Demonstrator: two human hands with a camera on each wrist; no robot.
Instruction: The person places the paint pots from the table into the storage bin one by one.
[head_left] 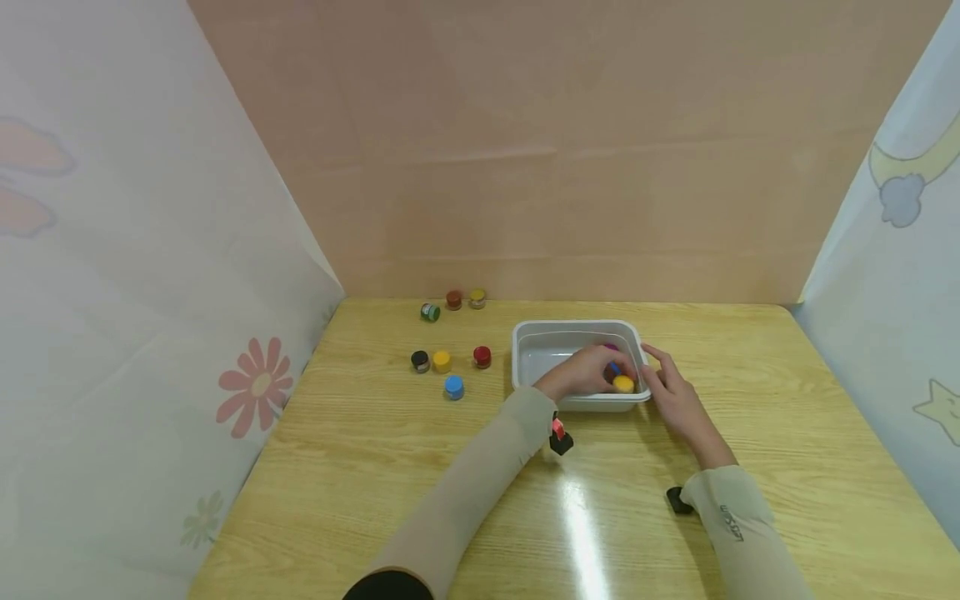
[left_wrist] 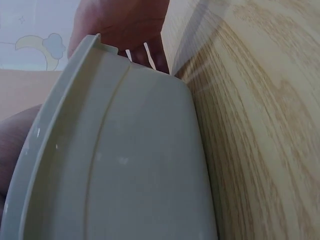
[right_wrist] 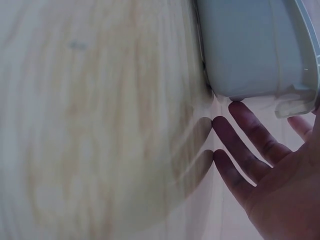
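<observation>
My left hand (head_left: 588, 371) reaches over the front rim into the right end of a white plastic basin (head_left: 540, 362). Its thumb and fingers curl round a small jar with a blue lid (head_left: 615, 368), mostly hidden by the hand. Close by in the basin are a jar with a yellow-orange lid (head_left: 623, 384) and a purple one (head_left: 611, 347), partly covered. My right hand (head_left: 675, 400) rests against the basin's right end, thumb and forefinger at the rim. In the right wrist view its fingers (right_wrist: 242, 150) are spread and fairly straight beside the basin wall (right_wrist: 240, 50).
Left of the basin stand small jars: dark red (head_left: 482, 357), yellow (head_left: 442, 362), black (head_left: 420, 362) and light blue (head_left: 453, 387). Farther back are a brownish-red jar (head_left: 453, 300), a mustard one (head_left: 477, 298) and a green one on its side (head_left: 431, 312). Curtains border the wooden table (head_left: 360, 467).
</observation>
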